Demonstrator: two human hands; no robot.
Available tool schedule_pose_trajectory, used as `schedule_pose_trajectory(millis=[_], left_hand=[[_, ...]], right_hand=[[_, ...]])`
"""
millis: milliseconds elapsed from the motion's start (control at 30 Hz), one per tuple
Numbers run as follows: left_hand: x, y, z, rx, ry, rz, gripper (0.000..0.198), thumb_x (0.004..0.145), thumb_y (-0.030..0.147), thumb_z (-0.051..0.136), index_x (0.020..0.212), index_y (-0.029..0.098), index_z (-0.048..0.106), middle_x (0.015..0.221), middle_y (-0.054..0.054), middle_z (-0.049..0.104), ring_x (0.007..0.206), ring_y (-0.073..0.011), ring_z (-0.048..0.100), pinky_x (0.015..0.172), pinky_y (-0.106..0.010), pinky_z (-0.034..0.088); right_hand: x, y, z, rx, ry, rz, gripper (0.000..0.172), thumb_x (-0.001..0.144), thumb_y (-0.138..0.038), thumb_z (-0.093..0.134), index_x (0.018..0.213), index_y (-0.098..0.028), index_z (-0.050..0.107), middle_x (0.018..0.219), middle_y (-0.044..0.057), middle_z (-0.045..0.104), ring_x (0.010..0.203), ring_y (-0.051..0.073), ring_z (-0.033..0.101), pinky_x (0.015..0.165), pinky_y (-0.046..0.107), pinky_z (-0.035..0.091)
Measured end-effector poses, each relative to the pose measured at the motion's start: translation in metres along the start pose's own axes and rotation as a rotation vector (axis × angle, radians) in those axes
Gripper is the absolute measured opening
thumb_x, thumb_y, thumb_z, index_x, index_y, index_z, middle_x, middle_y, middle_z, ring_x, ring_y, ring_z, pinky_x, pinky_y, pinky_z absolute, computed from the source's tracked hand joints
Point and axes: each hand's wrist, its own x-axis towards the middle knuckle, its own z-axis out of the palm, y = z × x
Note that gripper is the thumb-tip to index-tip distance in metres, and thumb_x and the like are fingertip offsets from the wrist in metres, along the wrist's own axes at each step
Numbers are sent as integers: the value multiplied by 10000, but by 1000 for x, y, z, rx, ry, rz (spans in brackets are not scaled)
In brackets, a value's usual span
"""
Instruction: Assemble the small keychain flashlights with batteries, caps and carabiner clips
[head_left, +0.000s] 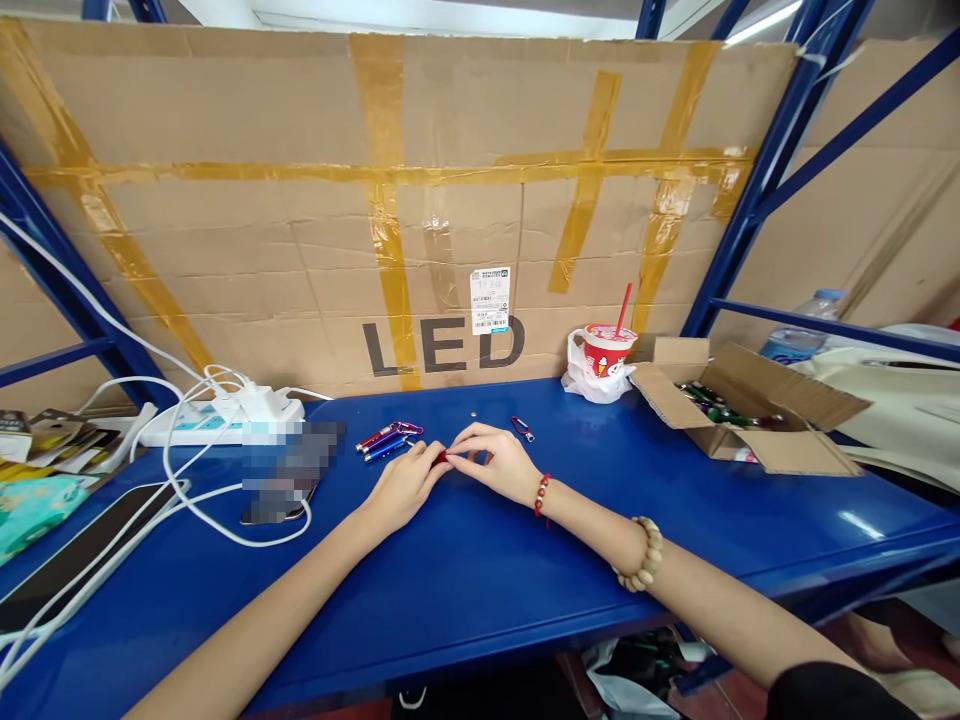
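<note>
Both forearms are stretched forward over the blue desk [465, 560] and angled inward, so that the hands meet near its middle. The left hand [405, 485] is held palm down with the wrist low, its fingers curled toward the right. Its grip is closed, with the fingertips on one end of a small red piece [441, 458]. The right hand [496, 462] is likewise held palm down, its fingers bent. Its grip is pinched on the other end of the same piece. The piece is thus held between the two hands, close over the desk; whether it rests on the surface cannot be told.

A red cord bracelet [541, 495] is worn at the right wrist, and a bead bracelet [645, 555] farther up that forearm. A small bunch of pen-shaped lights [386, 440] is laid just beyond the left hand, and a red clip [523, 428] just beyond the right. At the back right, a paper cup [607, 350] with a red straw is stood beside an open cardboard box [784, 390]. At the left, a white power strip [217, 418] with cables is seen.
</note>
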Motion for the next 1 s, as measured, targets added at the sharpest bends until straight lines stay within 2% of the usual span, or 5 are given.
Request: schedule_pose_trajectory(millis=[333, 433, 700, 867, 1000], left_hand=[[0, 6, -3, 15, -17, -31, 210, 956, 322, 325, 943, 199, 495, 862, -35, 553, 777, -185, 605, 697, -284, 476], [-1, 8, -5, 11, -23, -36, 212, 957, 326, 325, 959, 203, 498, 868, -33, 561, 776, -184, 610, 710, -287, 479], [-2, 10, -7, -22, -19, -14, 233, 952, 331, 318, 932, 202, 510, 849, -31, 559, 749, -180, 606, 716, -301, 487], [-3, 9, -7, -50, 2, -6, 227, 948, 338, 317, 923, 215, 506, 871, -27, 577, 773, -173, 604, 734, -293, 489], [-3, 8, -6, -61, 8, -3, 236, 950, 348, 309, 927, 218, 505, 881, -28, 581, 763, -172, 609, 727, -296, 492]], right_hand=[[3, 7, -5, -164, 65, 74, 190, 837, -325, 531, 924, -215, 659, 922, 23, 645, 714, 107, 610, 579, 216, 480], [6, 18, -8, -258, 83, 120, 249, 801, -322, 565, 1013, -208, 631, 995, 47, 629, 855, 160, 599, 733, 295, 481], [11, 42, -10, -434, -112, 134, 601, 763, -425, 594, 1295, -184, 454, 1321, 110, 484, 1221, 257, 416, 1030, 473, 254], [14, 46, -8, -475, -228, 139, 635, 800, -484, 533, 1346, -189, 399, 1350, 123, 458, 1286, 271, 350, 1070, 518, 160], [14, 43, -10, -493, -220, 110, 599, 816, -452, 530, 1343, -199, 399, 1290, 114, 521, 1253, 252, 396, 1071, 513, 157]])
